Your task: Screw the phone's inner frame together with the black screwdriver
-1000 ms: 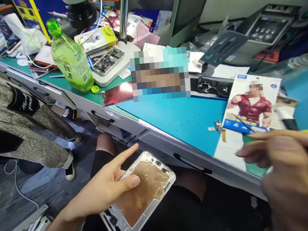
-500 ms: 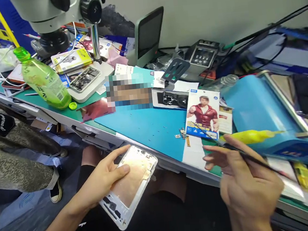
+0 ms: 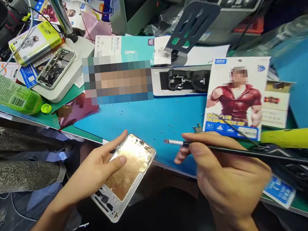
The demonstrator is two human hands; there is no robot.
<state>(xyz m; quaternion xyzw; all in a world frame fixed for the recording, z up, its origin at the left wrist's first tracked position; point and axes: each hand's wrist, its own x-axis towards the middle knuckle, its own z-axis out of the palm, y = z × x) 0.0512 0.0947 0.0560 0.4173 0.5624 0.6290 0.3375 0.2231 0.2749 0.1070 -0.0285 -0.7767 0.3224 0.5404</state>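
My left hand (image 3: 99, 169) is closed round a phone frame (image 3: 115, 206), thumb across its inner face and fingers beneath. The frame is tilted above my lap, its copper-gold inner plate (image 3: 123, 178) facing up and a camera opening at the top corner. My right hand (image 3: 225, 174) grips a thin brush (image 3: 177, 142) like a pen. It has a black handle, a silver collar and a small brownish tip pointing left. That tip hovers over the blue mat (image 3: 140, 118), just right of the phone frame and apart from it.
Tiny bits lie scattered on the mat. Behind it stand a phone with exposed parts (image 3: 183, 81) and a printed packet (image 3: 236, 100). At left are a green bottle (image 3: 7, 91) and an opened phone (image 3: 57, 68) on the microscope base (image 3: 69, 74). A person's legs (image 3: 24, 157) show at left.
My right hand has moved left with the brush, bringing its tip closer to the phone frame. The view has shifted nearer to the bench. My left hand keeps its hold.
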